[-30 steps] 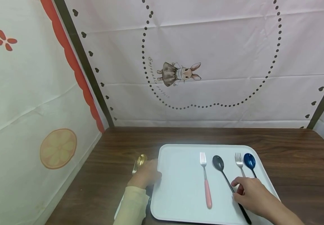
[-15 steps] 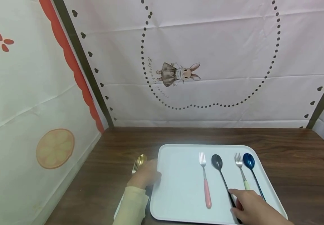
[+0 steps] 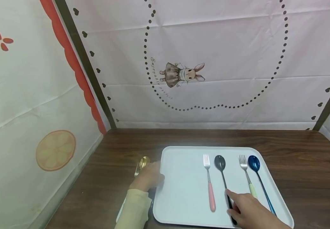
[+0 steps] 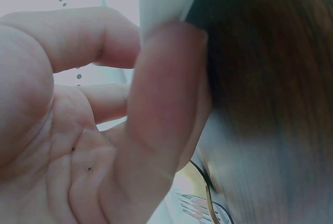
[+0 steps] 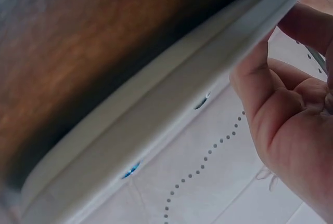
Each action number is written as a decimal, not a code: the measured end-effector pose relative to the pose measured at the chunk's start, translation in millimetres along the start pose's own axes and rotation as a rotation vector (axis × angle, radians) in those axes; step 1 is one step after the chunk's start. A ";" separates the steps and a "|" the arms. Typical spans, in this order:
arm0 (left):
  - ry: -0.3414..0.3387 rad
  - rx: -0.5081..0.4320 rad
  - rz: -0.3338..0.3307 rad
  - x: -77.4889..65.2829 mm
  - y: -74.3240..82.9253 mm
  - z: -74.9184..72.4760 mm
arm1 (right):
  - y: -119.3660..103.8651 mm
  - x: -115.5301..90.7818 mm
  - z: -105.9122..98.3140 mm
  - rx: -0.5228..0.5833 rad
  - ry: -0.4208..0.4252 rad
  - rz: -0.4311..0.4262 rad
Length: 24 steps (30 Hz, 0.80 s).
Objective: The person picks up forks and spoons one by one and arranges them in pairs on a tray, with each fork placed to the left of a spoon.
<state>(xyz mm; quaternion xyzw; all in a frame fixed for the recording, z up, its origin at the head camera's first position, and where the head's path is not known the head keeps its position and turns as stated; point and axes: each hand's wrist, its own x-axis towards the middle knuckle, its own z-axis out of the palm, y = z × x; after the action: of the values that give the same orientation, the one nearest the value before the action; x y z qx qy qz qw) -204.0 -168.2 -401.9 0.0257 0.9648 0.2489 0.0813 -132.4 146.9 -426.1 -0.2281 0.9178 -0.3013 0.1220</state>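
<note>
My left hand grips the left edge of a white tray; in the left wrist view, thumb and fingers close on that edge. Over the tray's front right, my right hand holds the handle of a dark grey spoon between index finger and thumb. The handle's lower end is partly covered by the hand. Left of this spoon lies a fork with a pink handle. To its right are a fork with a light green handle and a blue spoon.
A gold spoon and another fork lie on the brown wooden table, left of the tray and partly behind the left hand. Printed cloth hangs at the back and sides.
The right hand has slid left and nearer the front, turning the dark spoon from a slant to nearly upright in line with the pink fork. The left hand has stayed put.
</note>
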 end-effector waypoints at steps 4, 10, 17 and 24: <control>-0.004 0.008 0.007 0.1 0.3 -0.5 | -0.7 -0.4 0.2 -0.008 0.003 -0.007; -0.003 0.003 0.003 -1.2 1.0 -1.9 | -1.7 1.2 -0.8 -0.006 0.012 -0.006; -0.005 0.019 0.002 -1.3 0.3 -1.5 | -2.9 2.0 0.2 0.004 0.016 -0.020; -0.007 0.012 0.005 -2.6 -0.6 -1.3 | -5.1 0.6 1.7 -0.020 0.032 -0.034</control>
<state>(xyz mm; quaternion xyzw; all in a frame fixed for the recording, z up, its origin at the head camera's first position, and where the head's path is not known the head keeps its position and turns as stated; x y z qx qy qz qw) -201.6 -169.6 -400.6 0.0292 0.9659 0.2433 0.0838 -130.5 142.1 -424.3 -0.2400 0.9186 -0.2977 0.0998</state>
